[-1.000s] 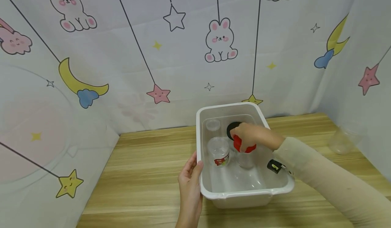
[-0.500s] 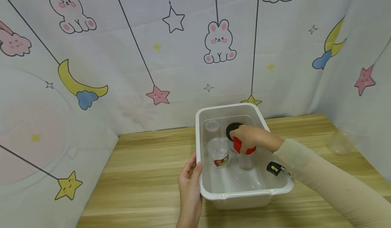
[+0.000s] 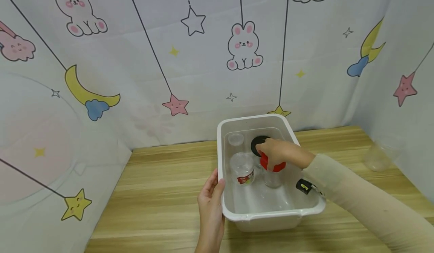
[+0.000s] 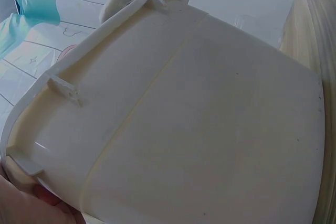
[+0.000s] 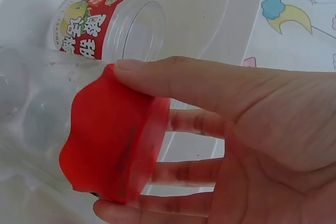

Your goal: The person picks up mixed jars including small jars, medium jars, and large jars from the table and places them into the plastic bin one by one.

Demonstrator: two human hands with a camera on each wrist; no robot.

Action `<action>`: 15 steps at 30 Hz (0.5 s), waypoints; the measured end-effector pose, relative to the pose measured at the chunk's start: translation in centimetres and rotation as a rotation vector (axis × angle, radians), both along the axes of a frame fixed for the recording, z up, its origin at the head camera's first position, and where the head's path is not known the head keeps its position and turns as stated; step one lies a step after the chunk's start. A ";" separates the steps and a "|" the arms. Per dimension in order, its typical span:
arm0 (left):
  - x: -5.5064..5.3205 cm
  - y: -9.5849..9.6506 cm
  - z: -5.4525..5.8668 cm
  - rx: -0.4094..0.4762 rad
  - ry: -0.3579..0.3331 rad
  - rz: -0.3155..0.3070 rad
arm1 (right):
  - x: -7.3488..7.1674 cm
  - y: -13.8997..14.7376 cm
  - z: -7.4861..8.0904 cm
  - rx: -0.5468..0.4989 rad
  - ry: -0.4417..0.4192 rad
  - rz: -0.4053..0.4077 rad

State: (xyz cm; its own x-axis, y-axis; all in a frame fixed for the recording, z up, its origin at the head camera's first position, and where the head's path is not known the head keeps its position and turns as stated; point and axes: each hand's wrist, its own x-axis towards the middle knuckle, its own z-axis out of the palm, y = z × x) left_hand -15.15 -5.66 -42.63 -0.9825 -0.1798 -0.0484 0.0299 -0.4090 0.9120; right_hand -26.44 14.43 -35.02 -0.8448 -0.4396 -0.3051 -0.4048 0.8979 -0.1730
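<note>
A white plastic tub [image 3: 271, 216] stands on the wooden table, its outer wall filling the left wrist view. At its left side my left hand [image 3: 211, 204] holds the rim, thumb up along the edge. Inside the tub, my right hand [image 3: 276, 151] grips a red lid [image 3: 273, 166] with a wavy edge, thumb on one side and fingers on the other. Beneath that lid shows a clear jar [image 3: 272, 180]. To its left stands a clear jar with a red label [image 5: 100, 27]. A black round lid [image 3: 256, 146] lies just behind my right fingers.
A smaller clear container [image 3: 236, 140] sits in the tub's far left corner. On the table [image 3: 159, 192] at the right, a clear jar [image 3: 379, 157] stands near the side curtain. A printed curtain [image 3: 203, 72] rises close behind the tub.
My right hand and the red lid have barely shifted inside the tub. The left hand and the tub stay where they were.
</note>
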 end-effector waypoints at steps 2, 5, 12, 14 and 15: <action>-0.1 0.1 0.0 -0.001 0.006 0.001 | -0.1 0.0 0.2 -0.003 -0.005 -0.013; -0.1 0.1 0.0 -0.002 0.017 0.003 | -0.3 0.0 0.4 -0.002 -0.011 -0.022; -0.3 0.3 0.0 -0.001 0.005 0.007 | -0.2 0.3 1.5 -0.052 -0.022 0.003; -0.3 0.3 0.0 0.000 0.000 0.007 | -0.2 0.4 1.8 -0.069 -0.023 0.013; -0.4 0.3 0.0 -0.001 0.000 0.007 | -0.2 0.6 1.8 -0.075 -0.025 0.017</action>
